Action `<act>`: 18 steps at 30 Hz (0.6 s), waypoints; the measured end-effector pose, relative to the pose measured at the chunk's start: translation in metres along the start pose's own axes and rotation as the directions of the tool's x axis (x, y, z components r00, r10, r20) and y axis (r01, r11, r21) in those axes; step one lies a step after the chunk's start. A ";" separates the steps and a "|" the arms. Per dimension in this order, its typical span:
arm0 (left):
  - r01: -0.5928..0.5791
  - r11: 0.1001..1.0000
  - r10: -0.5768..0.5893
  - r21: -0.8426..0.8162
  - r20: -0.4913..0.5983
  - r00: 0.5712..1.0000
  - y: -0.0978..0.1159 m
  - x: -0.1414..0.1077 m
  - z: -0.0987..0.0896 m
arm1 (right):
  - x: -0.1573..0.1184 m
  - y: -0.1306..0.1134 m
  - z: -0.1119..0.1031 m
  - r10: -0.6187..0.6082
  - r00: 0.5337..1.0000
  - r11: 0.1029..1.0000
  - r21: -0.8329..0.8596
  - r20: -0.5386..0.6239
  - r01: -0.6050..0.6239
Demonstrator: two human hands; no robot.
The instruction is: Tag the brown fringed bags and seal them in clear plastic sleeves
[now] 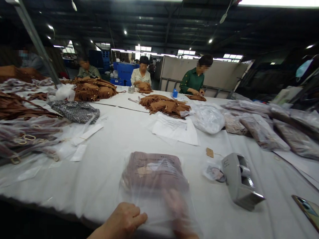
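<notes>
A brown folded item lies inside a clear plastic bag with printed text, flat on the white table near its front edge. My left hand has its fingers closed on the bag's near left edge. Blurred by motion, my right hand is at the bag's near right part, apparently inside or beneath the plastic; its fingers are too smeared to read.
A grey tape dispenser, a small tag and a phone lie to the right. Bagged items pile up behind them. Brown fringed bags and printed sheets lie farther back. Three people work across the table.
</notes>
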State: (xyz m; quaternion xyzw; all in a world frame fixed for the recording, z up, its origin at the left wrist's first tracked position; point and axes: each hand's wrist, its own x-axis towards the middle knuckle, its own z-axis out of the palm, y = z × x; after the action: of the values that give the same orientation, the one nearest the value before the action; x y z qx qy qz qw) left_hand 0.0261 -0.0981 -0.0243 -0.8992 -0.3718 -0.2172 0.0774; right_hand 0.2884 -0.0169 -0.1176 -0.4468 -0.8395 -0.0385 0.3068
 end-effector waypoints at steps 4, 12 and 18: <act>0.026 0.999 -0.023 -0.023 0.118 0.993 0.000 -0.011 0.020 | 0.012 0.000 0.013 0.016 0.997 0.999 -0.043 -0.072 -0.019; 0.224 0.937 -0.190 -0.268 0.147 0.971 -0.001 0.035 0.007 | 0.006 -0.024 -0.019 -0.050 0.993 0.995 -0.089 -0.106 0.040; -0.009 0.997 0.025 -0.076 0.206 0.978 0.002 0.035 0.031 | -0.055 -0.049 -0.080 -0.022 0.993 0.999 -0.051 -0.118 0.017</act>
State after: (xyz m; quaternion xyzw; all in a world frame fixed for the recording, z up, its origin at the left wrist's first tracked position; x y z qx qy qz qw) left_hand 0.0596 -0.0679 -0.0367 -0.9223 -0.3617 -0.1356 0.0067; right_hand 0.3116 -0.1136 -0.0729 -0.4431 -0.8229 -0.0889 0.3445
